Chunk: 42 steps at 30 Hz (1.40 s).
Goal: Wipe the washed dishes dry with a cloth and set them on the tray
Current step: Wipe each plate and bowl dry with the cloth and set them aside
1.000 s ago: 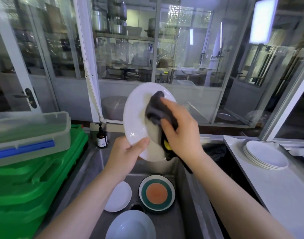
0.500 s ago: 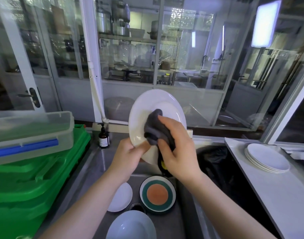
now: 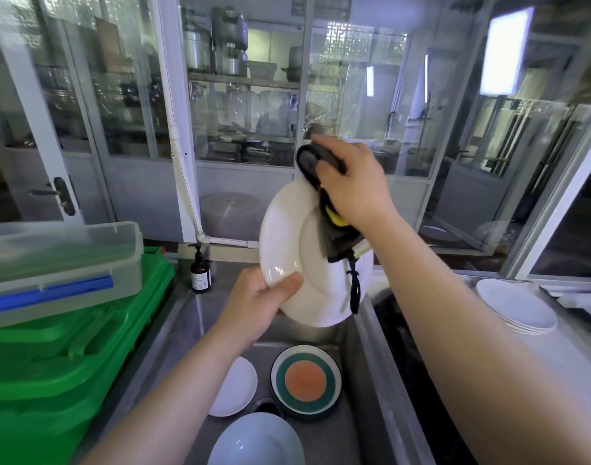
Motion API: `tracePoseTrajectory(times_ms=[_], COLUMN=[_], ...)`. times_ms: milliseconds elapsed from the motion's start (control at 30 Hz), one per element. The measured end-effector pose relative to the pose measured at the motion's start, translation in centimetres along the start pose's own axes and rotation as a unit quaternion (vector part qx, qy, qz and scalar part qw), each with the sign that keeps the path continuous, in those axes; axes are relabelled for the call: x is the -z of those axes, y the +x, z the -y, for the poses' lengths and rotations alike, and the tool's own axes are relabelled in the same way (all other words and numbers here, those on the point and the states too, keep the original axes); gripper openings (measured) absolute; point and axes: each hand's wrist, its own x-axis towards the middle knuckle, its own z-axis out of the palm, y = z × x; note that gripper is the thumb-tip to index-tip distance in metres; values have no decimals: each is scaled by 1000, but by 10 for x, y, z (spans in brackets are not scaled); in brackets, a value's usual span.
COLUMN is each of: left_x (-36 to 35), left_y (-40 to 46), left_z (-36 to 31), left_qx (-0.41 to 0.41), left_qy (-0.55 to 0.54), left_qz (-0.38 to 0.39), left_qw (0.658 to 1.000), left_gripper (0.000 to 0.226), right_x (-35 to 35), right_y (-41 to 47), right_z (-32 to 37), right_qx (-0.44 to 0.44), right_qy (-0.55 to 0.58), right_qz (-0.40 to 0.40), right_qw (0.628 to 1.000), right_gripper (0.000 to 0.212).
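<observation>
My left hand (image 3: 257, 303) grips the lower left rim of a large white plate (image 3: 294, 263), held tilted above the sink. A dark grey cloth (image 3: 334, 226) with a yellow patch lies against the plate's upper right, gripped by my right hand (image 3: 351, 182) at the top edge. A cord from the cloth hangs across the plate. Down in the steel sink (image 3: 371, 347) lie a small white plate (image 3: 235, 387), a plate with green ring and orange centre (image 3: 305, 380), and a pale blue bowl (image 3: 257, 441). A stack of white plates (image 3: 518, 307) sits on the right counter.
Green plastic crates (image 3: 52, 370) with a clear lidded box (image 3: 59, 263) on top stand at the left. A brown pump bottle (image 3: 200, 270) stands at the sink's back edge. Glass partitions rise behind the sink. A dark bin opening (image 3: 404, 330) lies between sink and counter.
My right hand with the cloth has slid from the plate's middle up to its top right edge. The plate has tilted further to the right in my left hand.
</observation>
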Motion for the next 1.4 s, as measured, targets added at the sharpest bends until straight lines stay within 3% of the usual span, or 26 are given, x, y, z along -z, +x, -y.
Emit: tracePoseTrajectory(times_ms=[167, 300, 500, 667, 733, 900, 1100, 1167, 1233, 1300, 1333, 1400], left_x=[16, 20, 20, 16, 15, 19, 24, 24, 25, 25, 24, 21], left_y=[-3, 3, 10, 14, 14, 12, 3, 1, -1, -1, -1, 0], left_z=[3, 3, -1, 2, 2, 2, 4, 7, 8, 9, 9, 11], left_qx=[-8, 21, 11, 2, 8, 26, 52, 60, 61, 61, 61, 65], left_qy=[-55, -191, -294, -306, -294, -292, -228, -225, -259, -300, -314, -326], left_qz=[-34, -99, -142, -135, -136, -128, -62, -59, -59, -55, -51, -47], left_qw=[998, 976, 945, 942, 946, 948, 970, 971, 962, 950, 946, 942], left_gripper=[25, 24, 34, 28, 29, 39, 29, 31, 33, 38, 38, 34], right_x=[12, 3, -15, -27, -27, -14, 3, 6, 11, 11, 10, 3], right_y=[6, -26, -87, -119, -123, -108, -67, -64, -71, -84, -93, -108], right_z=[-43, -68, -54, -24, -21, -33, -59, -67, -73, -79, -76, -70], right_qx=[-133, -165, 28, 174, 193, 94, -82, -182, -315, -423, -445, -428], right_qy=[117, 126, 27, 7, 34, 75, 76, 146, 298, 464, 498, 514], right_qz=[-17, -30, -56, 8, 42, -14, -93, -135, -165, -85, -23, 45], right_qw=[984, 978, 998, 985, 980, 993, 989, 963, 886, 774, 744, 742], right_gripper=[33, 34, 46, 48, 48, 47, 40, 37, 32, 37, 52, 74])
